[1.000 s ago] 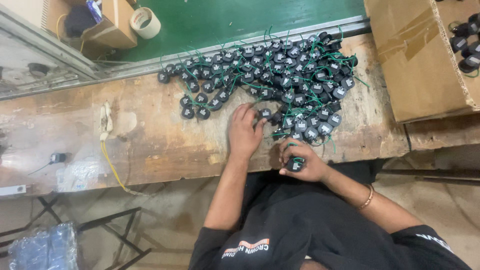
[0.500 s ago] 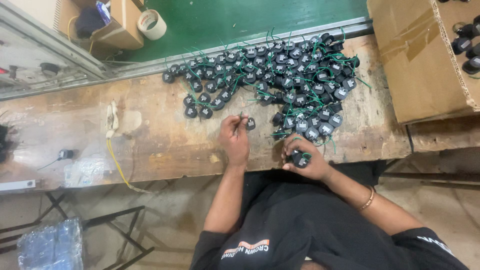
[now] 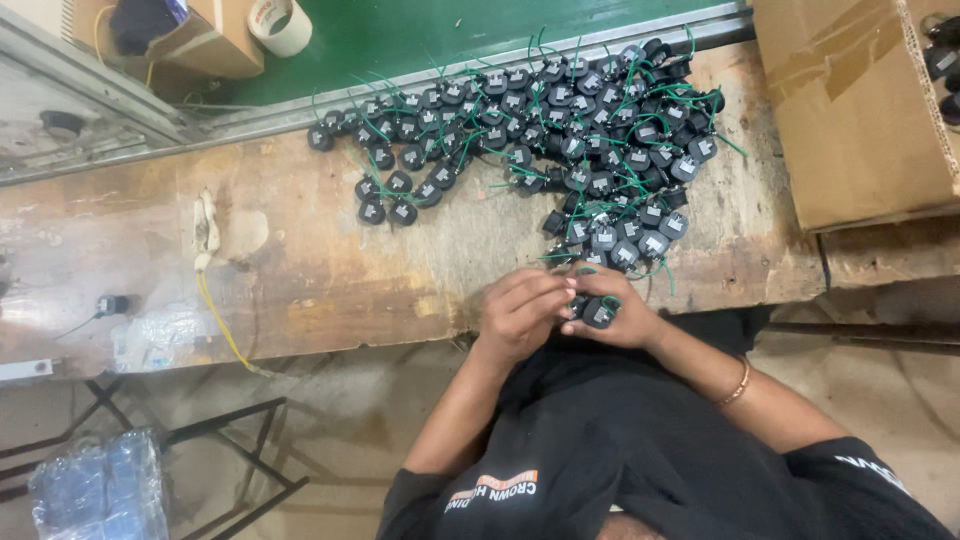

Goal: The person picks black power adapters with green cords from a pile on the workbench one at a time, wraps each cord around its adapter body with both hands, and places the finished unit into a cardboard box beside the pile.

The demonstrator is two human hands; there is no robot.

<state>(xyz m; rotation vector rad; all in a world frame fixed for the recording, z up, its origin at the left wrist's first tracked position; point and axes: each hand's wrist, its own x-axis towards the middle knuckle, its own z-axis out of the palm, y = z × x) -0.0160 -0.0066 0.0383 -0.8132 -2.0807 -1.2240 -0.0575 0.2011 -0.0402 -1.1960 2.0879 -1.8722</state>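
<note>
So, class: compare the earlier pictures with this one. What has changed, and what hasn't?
The left hand drew back from the pile of black parts to join the right hand, which still holds a black part. Pile, bench and cardboard box stayed put.

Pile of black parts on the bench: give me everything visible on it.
The pile of black parts holds many small, round, plastic-looking pieces with pale faces and thin green wires, tangled in a loose heap. It lies on the worn wooden bench, spreading from its far edge toward the near edge. The right hand holds one such piece there, the left hand closing against it.
</note>
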